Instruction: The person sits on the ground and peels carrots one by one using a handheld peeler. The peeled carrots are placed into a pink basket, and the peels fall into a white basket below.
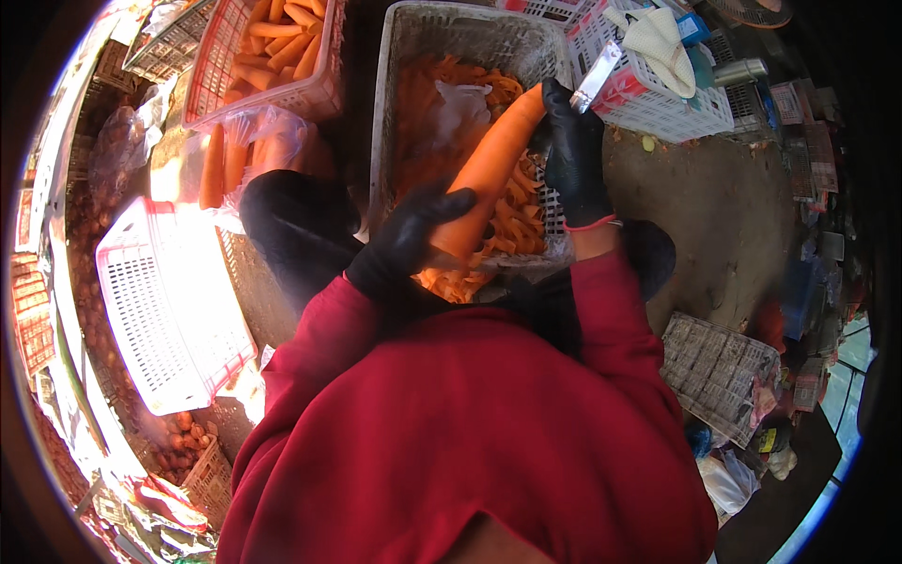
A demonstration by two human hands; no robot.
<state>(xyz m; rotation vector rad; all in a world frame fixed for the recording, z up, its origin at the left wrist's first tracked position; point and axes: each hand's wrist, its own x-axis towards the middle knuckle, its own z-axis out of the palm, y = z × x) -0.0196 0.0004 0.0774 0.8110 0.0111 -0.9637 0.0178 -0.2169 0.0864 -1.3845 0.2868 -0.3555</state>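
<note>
A large carrot [486, 176] slants over a plastic crate [476, 15] between my knees. My left hand [416, 236], in a black glove, grips the thick lower end. At the narrow upper end is my gloved right hand [576, 151], closed around a flat, shiny metal tool [597, 74]. Its far part juts up and right past the fingers. The tool's working part is hidden, so I cannot tell whether it is a peeler or a knife. Orange peelings [518, 225] lie in the crate below, with a whitish plastic piece [461, 109] among them.
A red-and-white crate [197, 92] of carrots stands upper left, above a clear plastic bag [282, 137] with more carrots. A sunlit basket [151, 303] is at left. Upper right, a cream glove [659, 49] drapes over a white crate [655, 113]. A grey crate [719, 374] lies right.
</note>
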